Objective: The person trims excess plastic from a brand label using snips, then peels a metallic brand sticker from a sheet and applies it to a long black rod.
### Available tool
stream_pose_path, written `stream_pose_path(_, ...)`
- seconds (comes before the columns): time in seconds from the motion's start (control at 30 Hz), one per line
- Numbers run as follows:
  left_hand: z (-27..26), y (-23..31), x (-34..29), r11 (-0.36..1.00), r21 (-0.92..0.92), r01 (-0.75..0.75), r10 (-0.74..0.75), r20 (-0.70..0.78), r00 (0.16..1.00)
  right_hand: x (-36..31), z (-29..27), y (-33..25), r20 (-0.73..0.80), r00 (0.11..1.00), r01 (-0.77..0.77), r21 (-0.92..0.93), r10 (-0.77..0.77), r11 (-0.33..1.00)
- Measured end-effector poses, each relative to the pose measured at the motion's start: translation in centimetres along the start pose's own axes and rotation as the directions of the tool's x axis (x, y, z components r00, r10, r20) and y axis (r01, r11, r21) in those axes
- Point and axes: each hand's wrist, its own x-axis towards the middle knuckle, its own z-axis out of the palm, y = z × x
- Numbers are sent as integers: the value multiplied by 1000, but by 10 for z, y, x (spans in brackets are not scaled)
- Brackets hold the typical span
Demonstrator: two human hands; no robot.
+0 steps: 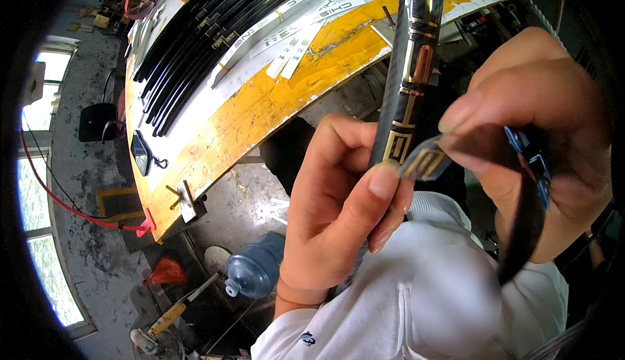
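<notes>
A black rod (415,47) with gold lettering along it slants up in front of me. My left hand (338,204) is wrapped round its lower part. The left thumb presses close to the end of a dark, flexible decal strip (426,159) with a gold pattern. My right hand (540,112) pinches this strip between thumb and forefinger, a little to the right of the rod. From there the strip bends back under the right hand and hangs down, with shiny blue marks on one part. The strip's near end meets the rod by the left thumb; whether it sticks there I cannot tell.
A worn yellow worktable (332,67) curves across the far side. On it lie several black rods (202,47) and printed white strips (306,44). A metal clamp (184,200) sits at its corner; a blue water jug (255,269) lies on the floor.
</notes>
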Motion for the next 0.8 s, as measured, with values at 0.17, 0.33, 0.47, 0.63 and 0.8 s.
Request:
stream_pose_path(0.17,-2,0,2,993,-90,77,-71,63,995,-4,8,2,-42,998,-47,43,49,998)
stream_pose_path(0.33,-3,-1,1,987,-138,84,-73,81,994,7,-1,2,173,984,-42,-40,48,998)
stream_pose_path(0.47,-1,1,1,986,-136,94,-88,48,995,7,-5,4,200,978,-49,-48,57,998)
stream_pose_path(0.63,-2,0,1,986,-149,80,-74,48,996,7,-4,1,199,973,-112,-48,120,993)
stream_pose_path(0.8,-2,-2,1,996,-82,36,-36,9,999,6,-2,1,167,978,-122,-47,128,991)
